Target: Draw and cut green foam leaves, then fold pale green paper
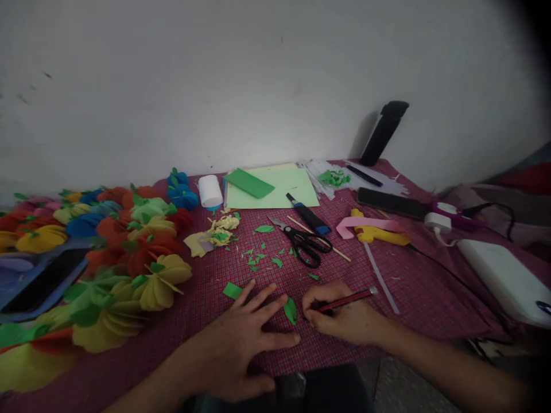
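Note:
My left hand (247, 338) lies flat with its fingers spread near the table's front edge. Beside its fingertips is a leaf-shaped piece of green paper (290, 310), and a green paper strip (232, 290) pokes out beyond the other side of the hand. My right hand (338, 312) is closed around a dark red pencil (348, 299), held as for writing, its tip hidden by the fingers. Black-handled scissors (307, 244) lie with blades parted beyond both hands. Green paper scraps (253, 261) are scattered between the scissors and my left hand.
Colourful paper pumpkins (142, 246) crowd the left side. At the back lie pale green sheets (279, 183), a box cutter (309, 213) and a white roll (210, 191). A yellow glue gun (379, 234) with its cord, a power bank-like white box (503, 281) and a black bottle (384, 133) stand right.

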`<action>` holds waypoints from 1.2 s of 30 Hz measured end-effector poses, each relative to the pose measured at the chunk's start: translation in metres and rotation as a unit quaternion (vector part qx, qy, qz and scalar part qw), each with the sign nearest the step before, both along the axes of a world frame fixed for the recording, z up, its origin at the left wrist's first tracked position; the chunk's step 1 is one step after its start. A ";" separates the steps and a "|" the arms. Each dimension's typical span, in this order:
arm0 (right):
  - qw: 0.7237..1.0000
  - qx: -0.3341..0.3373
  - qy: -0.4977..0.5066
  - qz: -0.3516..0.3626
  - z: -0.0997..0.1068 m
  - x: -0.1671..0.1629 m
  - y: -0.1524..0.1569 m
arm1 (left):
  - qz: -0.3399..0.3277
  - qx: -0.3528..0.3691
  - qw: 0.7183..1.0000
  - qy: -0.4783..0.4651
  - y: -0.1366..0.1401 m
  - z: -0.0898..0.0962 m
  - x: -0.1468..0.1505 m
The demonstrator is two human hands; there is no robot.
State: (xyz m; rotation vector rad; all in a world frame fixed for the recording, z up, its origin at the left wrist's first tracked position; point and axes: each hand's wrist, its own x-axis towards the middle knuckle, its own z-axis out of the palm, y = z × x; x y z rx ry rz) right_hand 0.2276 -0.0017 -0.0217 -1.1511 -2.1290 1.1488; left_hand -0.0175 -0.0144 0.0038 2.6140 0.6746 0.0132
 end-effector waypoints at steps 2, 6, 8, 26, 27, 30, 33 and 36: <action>1.000 0.004 -0.002 0.000 0.000 0.000 0.000 | 0.000 0.000 1.000 -0.004 0.000 -0.001 -0.001; 0.999 -0.013 0.018 0.028 0.000 0.002 -0.001 | 0.000 -0.001 1.000 -0.004 0.000 0.000 -0.001; 0.997 -0.050 0.044 0.037 0.001 0.004 0.001 | 0.004 -0.007 1.000 0.003 -0.001 0.002 0.000; 0.993 -0.031 0.079 -0.077 0.000 -0.005 0.005 | 0.028 0.005 1.000 0.007 -0.003 -0.011 0.002; 0.994 -0.031 0.078 -0.073 -0.001 -0.005 0.005 | 0.029 0.004 1.000 0.005 -0.003 -0.011 0.002; 0.995 -0.030 0.072 -0.065 -0.003 -0.005 0.005 | 0.029 -0.002 1.000 0.005 -0.003 -0.012 0.002; 0.996 -0.021 0.068 -0.061 -0.004 -0.005 0.005 | 0.028 -0.004 1.000 0.009 -0.002 -0.011 0.002; 0.996 -0.020 0.064 -0.056 -0.004 -0.005 0.005 | 0.025 -0.007 1.000 0.012 -0.002 -0.011 0.002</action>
